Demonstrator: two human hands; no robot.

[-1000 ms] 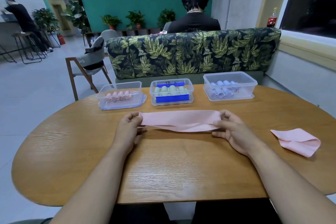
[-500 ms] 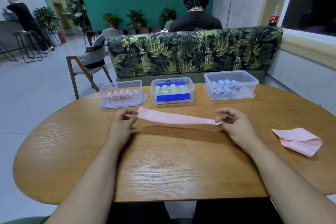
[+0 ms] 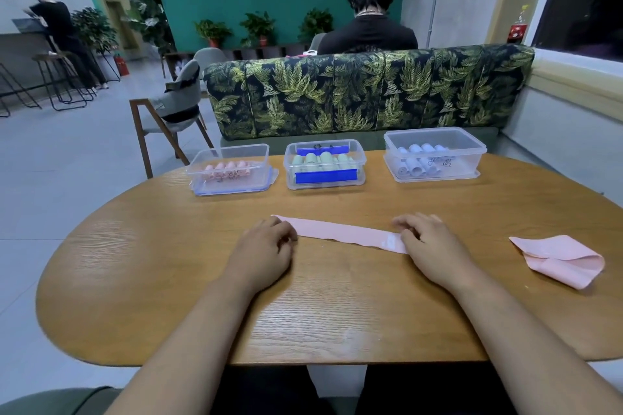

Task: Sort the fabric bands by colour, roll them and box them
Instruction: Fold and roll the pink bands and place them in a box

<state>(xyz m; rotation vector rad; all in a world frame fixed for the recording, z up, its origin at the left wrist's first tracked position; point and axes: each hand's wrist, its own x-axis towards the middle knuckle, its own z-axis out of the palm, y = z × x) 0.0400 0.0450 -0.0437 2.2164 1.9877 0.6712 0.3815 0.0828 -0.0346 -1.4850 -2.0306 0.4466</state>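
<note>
Pink and thin, the long fabric band is laid flat on the wooden counter, its ends pinched by the left hand and right hand, fingers curled onto it. Plenty's boxed already. This one and the folded pink band look unrolled, probably meant for the clear plastic box of pink rolls.

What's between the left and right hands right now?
The pink band lies flat on the table and spans the gap, left hand on one end, right hand on the other. Head view.
</note>
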